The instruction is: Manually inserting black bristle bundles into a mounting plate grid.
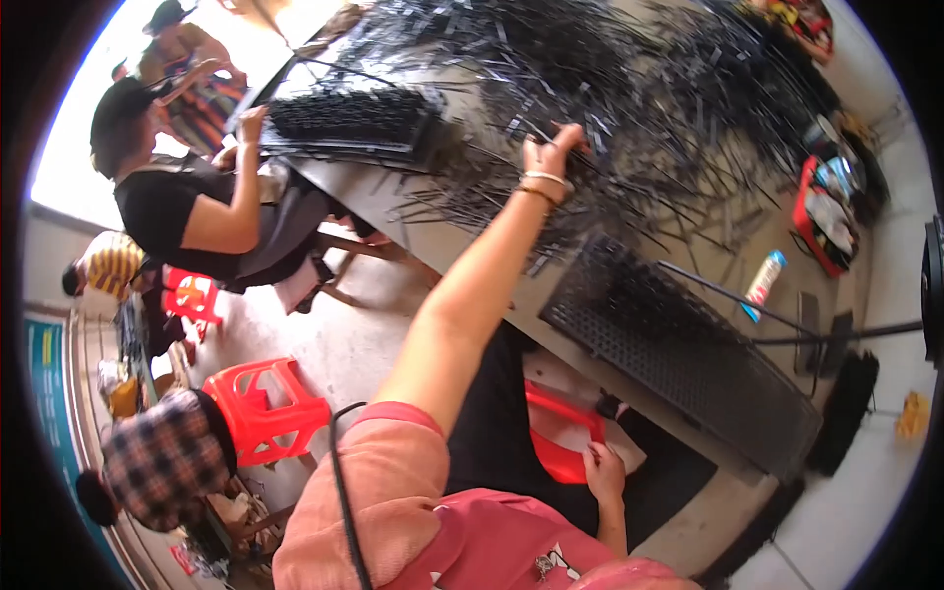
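My left hand [554, 154], with bracelets on the wrist, reaches far across the table into a large loose pile of thin black strips [551, 59]. Its fingers are closed around some black strips at the near edge of the pile. Low and close to my body, beside the table edge, is my right hand [604, 474]. Its fingers are curled together, and whatever they hold is too small to make out. Between my hands and to the right lies a long black perforated tray [678, 372]. Many short black pieces [624, 270] stand in its far left end.
A co-worker [177, 197] sits at left by another black tray [423, 138] filled with strips. A blue-and-white package [764, 285] and a red basket [821, 231] lie on the right. Red stools [265, 408] stand on the floor; a dark cable [846, 336] crosses at right.
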`<state>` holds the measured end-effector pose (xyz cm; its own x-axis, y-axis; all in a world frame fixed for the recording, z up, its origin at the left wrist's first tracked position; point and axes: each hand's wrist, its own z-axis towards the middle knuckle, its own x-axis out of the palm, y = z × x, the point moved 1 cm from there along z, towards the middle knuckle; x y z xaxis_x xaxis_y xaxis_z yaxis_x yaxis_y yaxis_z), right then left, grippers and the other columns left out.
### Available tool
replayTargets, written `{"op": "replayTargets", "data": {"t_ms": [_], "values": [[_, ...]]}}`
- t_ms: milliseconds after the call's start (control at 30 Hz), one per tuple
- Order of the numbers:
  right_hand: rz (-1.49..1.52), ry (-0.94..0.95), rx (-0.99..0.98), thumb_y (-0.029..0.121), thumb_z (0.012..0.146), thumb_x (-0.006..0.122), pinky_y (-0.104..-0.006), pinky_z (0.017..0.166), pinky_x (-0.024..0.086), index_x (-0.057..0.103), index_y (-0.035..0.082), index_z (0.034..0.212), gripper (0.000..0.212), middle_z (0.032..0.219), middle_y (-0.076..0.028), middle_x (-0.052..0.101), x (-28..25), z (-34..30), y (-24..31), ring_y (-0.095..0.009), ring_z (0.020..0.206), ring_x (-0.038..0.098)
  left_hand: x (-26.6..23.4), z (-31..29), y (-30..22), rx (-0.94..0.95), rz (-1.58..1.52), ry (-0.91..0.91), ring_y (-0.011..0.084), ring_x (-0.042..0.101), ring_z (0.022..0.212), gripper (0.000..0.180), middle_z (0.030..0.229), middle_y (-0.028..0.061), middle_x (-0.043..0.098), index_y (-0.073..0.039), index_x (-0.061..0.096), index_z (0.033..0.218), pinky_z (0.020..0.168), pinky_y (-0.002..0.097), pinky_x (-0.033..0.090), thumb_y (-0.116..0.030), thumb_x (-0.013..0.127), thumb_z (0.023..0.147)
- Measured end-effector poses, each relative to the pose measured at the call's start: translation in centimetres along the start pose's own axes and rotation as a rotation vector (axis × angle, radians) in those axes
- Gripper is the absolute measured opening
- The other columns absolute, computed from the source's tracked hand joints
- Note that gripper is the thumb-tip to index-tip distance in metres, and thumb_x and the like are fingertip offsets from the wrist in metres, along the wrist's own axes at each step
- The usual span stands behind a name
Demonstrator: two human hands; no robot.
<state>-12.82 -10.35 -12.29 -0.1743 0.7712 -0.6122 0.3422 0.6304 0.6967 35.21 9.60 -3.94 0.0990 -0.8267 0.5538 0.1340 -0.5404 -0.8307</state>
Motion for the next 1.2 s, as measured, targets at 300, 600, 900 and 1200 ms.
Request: {"op": "replayTargets", "data": {"t_ms": [300,600,900,1200], "values": [[-0.030,-0.018,-0.008,0.018,0.084,0.062,-0.0345,0.070,0.051,0.065,0.001,0.098,0.023,0.092,-0.015,0.066,-0.3,-0.1,0.3,-0.029,0.079,0.065,0.4,-0.8,2.0,0.042,0.143,0.068,0.0183,0.064,0.065,0.022,0.084,0.0082,0.066,0.001,0.061,0.091,0.058,0.0293,0.052,-0.010,0.074,0.076],[-0.042,-0.004,0.028,0.019,0.084,0.062,-0.0341,0.069,0.051,0.065,0.003,0.098,0.022,0.092,-0.014,0.065,-0.4,-0.2,0.2,-0.027,0.078,0.065,0.5,-0.5,-0.2,-0.066,0.122,0.049,0.0185,0.061,0.061,0.024,0.076,0.0058,0.062,-0.005,0.057,0.088,0.057,0.0321,0.050,-0.013,0.076,0.075],[-0.023,0.023,0.084,0.024,0.085,0.062,-0.0382,0.072,0.050,0.066,0.007,0.097,0.021,0.092,-0.011,0.065,-0.4,0.0,0.6,-0.031,0.084,0.063,-2.8,-1.7,3.9,0.217,0.326,0.059,0.0102,0.060,0.077,0.044,0.086,-0.0001,0.062,-0.004,0.051,0.105,0.072,0.0245,0.048,-0.003,0.078,0.071],[-0.032,0.011,0.064,0.024,0.085,0.062,-0.0390,0.072,0.050,0.067,0.008,0.096,0.020,0.093,-0.011,0.066,-0.3,-0.2,0.7,-0.031,0.083,0.063,-3.0,0.1,3.3,0.246,0.437,0.078,0.0123,0.060,0.071,0.017,0.079,0.0018,0.063,-0.003,0.058,0.089,0.068,0.0281,0.048,-0.006,0.072,0.080]]}}
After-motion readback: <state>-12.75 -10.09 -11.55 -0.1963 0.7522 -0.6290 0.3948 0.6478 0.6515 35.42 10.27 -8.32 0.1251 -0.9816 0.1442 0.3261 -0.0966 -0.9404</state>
